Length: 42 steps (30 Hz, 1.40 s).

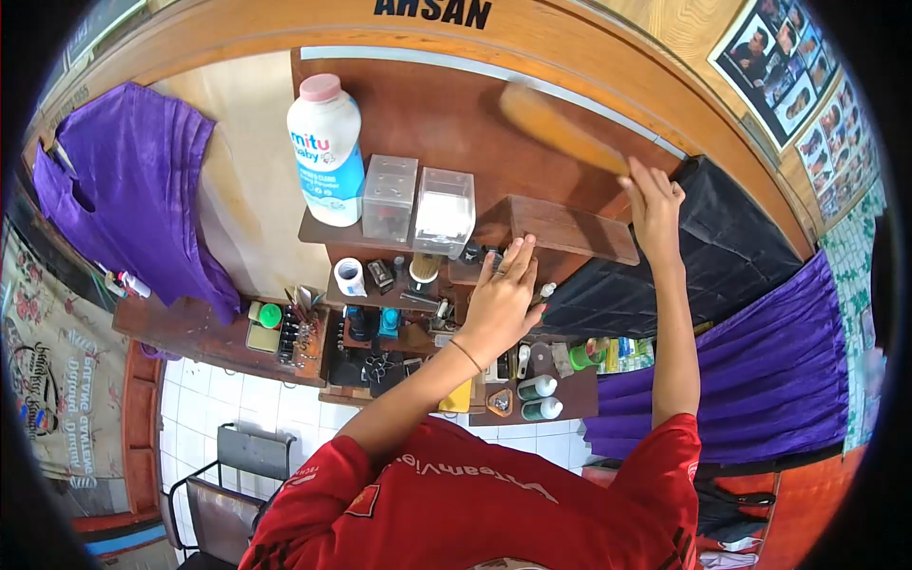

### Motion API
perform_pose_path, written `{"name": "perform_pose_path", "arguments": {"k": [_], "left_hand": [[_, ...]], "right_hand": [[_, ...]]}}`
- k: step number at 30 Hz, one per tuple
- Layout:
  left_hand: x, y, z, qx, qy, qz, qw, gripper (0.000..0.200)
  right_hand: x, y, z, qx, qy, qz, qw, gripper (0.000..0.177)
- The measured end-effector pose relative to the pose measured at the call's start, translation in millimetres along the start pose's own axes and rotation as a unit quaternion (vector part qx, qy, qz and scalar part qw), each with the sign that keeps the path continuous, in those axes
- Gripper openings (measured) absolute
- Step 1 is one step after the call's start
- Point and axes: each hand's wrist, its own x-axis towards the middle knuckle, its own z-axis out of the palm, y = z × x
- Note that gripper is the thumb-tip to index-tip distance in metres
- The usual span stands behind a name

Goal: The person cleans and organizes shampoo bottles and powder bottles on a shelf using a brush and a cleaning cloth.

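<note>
My right hand (655,211) is raised at the upper right, its fingers closed around the thin end of a long tan brush (560,133). The brush points up and left in front of the brown back panel; its wide end is blurred, so the bristles cannot be made out. Below it, my left hand (499,306) has its fingers stretched out, with the fingertips at the left end of a wooden shelf board (575,231). To the left of that hand are two clear plastic boxes (389,201) and a white and blue powder bottle (326,152) with a pink cap.
Lower shelves hold a paper roll (349,277), a shaving brush (424,273) and small tools. Several scissors (375,366) lie on the counter, near two white bottles (538,388). Purple cloths (142,180) hang on both sides. A chair (223,508) stands at the lower left.
</note>
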Motion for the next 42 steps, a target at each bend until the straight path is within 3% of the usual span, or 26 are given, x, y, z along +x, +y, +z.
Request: {"name": "perform_pose_path", "arguments": {"k": [2, 3, 6, 9, 12, 14, 17, 18, 20, 22, 24, 26, 28, 31, 34, 38, 41, 42], "left_hand": [[0.0, 0.9, -1.1, 0.020, 0.000, 0.001, 1.000, 0.063], [0.7, 1.5, -4.9, 0.018, -0.010, -0.004, 1.000, 0.063], [1.7, 0.6, -5.5, 0.014, -0.018, -0.005, 1.000, 0.063], [3.5, 5.2, -5.9, 0.023, -0.019, -0.011, 0.999, 0.065], [3.0, 7.3, -7.7, 0.024, -0.021, -0.008, 0.999, 0.068], [4.4, 6.2, -6.8, 0.017, -0.015, -0.009, 1.000, 0.069], [5.9, 9.8, -7.1, 0.020, -0.018, -0.018, 0.999, 0.069], [6.0, 10.8, -5.8, 0.028, -0.019, -0.020, 0.999, 0.069], [5.8, 10.9, -3.9, 0.036, -0.015, -0.023, 0.999, 0.069], [5.6, 9.9, -5.0, 0.026, -0.013, -0.025, 0.999, 0.069], [6.2, 9.8, -6.6, 0.019, -0.014, -0.027, 0.999, 0.067], [4.6, 9.4, -6.5, 0.025, -0.014, -0.024, 0.999, 0.067], [3.4, 7.3, -5.0, 0.031, -0.013, -0.018, 0.999, 0.066], [2.1, 2.3, -5.6, 0.011, -0.012, -0.013, 1.000, 0.066], [2.3, 1.8, -8.8, -0.001, -0.019, -0.013, 1.000, 0.065], [2.7, 1.4, -10.3, -0.002, -0.031, -0.010, 0.999, 0.065], [3.4, 4.0, -5.7, 0.017, -0.030, -0.011, 0.999, 0.067], [2.7, 4.8, -4.9, 0.022, -0.026, -0.010, 0.999, 0.067]], "right_hand": [[4.5, -5.5, 1.1, 0.004, 0.016, 0.013, 1.000, 0.026], [7.1, -9.7, -4.5, -0.028, -0.067, -0.006, 0.997, 0.026], [8.4, -9.2, -5.0, 0.039, -0.070, 0.019, 0.997, 0.026], [20.6, -13.1, 5.8, 0.130, 0.058, 0.094, 0.985, 0.025], [30.7, -35.4, -6.5, -0.029, -0.026, -0.053, 0.998, 0.027], [32.1, -47.1, -3.3, -0.010, -0.036, -0.049, 0.998, 0.027], [41.8, -65.8, 4.6, 0.039, 0.050, 0.024, 0.998, 0.026], [45.9, -71.4, 5.0, 0.042, 0.050, 0.023, 0.998, 0.026], [54.5, -81.0, 3.5, -0.046, 0.005, -0.086, 0.995, 0.028], [61.6, -90.5, 6.7, -0.038, 0.013, -0.098, 0.994, 0.028], [68.3, -95.1, 9.5, 0.030, 0.081, -0.028, 0.996, 0.028], [70.0, -91.1, 13.7, 0.016, 0.087, -0.016, 0.996, 0.027], [67.4, -86.4, 11.6, -0.030, -0.022, -0.074, 0.997, 0.027], [46.1, -54.4, 17.1, 0.006, 0.010, -0.048, 0.999, 0.029], [19.0, -14.1, 20.0, -0.010, 0.013, 0.042, 0.999, 0.027], [-20.8, 16.3, 0.0, -0.020, -0.052, -0.003, 0.998, 0.027], [-52.9, 38.0, 12.5, 0.092, -0.010, 0.132, 0.987, 0.026], [-60.6, 38.1, 9.5, 0.078, -0.063, 0.118, 0.988, 0.026]]}}
